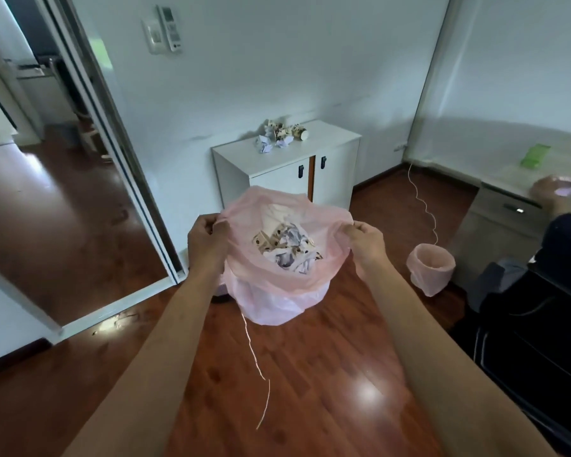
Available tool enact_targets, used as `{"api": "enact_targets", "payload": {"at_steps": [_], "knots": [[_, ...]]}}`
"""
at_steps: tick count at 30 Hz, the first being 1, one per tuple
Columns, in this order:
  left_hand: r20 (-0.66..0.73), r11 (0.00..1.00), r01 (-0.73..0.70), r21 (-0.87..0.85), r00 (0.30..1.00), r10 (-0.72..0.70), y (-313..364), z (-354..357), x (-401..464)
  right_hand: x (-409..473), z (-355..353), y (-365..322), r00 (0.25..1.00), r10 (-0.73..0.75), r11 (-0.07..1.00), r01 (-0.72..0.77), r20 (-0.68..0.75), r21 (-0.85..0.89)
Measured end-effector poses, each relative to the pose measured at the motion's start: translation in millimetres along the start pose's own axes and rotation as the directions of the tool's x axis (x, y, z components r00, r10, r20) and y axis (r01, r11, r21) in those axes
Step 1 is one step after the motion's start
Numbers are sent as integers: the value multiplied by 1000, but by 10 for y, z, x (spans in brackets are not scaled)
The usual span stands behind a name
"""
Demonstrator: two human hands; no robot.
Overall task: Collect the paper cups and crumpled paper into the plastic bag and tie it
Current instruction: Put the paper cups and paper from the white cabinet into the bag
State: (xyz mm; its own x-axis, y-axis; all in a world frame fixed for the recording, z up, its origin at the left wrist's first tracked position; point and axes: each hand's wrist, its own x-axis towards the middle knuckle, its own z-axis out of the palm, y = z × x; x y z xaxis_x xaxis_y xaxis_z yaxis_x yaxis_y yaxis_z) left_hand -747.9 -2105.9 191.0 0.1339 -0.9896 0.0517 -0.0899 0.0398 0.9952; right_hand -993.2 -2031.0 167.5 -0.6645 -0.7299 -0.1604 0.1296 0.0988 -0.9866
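Head view: both hands hold a pink plastic bag (274,278) open above the wooden floor, just in front of the white cabinet (287,166).
Left hand (206,240): pinches the bag's left rim.
Right hand (366,240): pinches the right rim; the hands are well apart.
Bag contents: paper cups (267,240) and crumpled paper (290,255) lie inside.
Still out: more cups and paper (282,135) sit on top of the cabinet.
Doing it well: probably carry the bag open to the cabinet, keeping the rim taut, and load the rest before gathering the rim to knot it.

L hand (206,240), R hand (366,240) pinch bag (271,285) rim
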Motion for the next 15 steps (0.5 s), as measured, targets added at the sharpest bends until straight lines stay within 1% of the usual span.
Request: {"api": "enact_targets", "payload": {"at_steps": [3,7,10,13,15], "knots": [[-10,1000,-14,-5,1000,14,27,353,444,589,122,-51,1000,-1,1000,1,10,2],[-46,999,-44,8,998,44,60,892,1063,1451,284,-174,998,-11,1000,11,60,0],[-69,999,-28,-16,997,27,138,1330,1556,2124,423,-346,993,-2,1000,3,119,-11],[-93,999,-29,-30,995,26,273,1657,1946,2649,581,-544,985,0,999,8,171,-49],[-127,999,-31,-42,992,26,351,1884,2272,3077,717,-696,973,-34,993,59,228,-105]]}}
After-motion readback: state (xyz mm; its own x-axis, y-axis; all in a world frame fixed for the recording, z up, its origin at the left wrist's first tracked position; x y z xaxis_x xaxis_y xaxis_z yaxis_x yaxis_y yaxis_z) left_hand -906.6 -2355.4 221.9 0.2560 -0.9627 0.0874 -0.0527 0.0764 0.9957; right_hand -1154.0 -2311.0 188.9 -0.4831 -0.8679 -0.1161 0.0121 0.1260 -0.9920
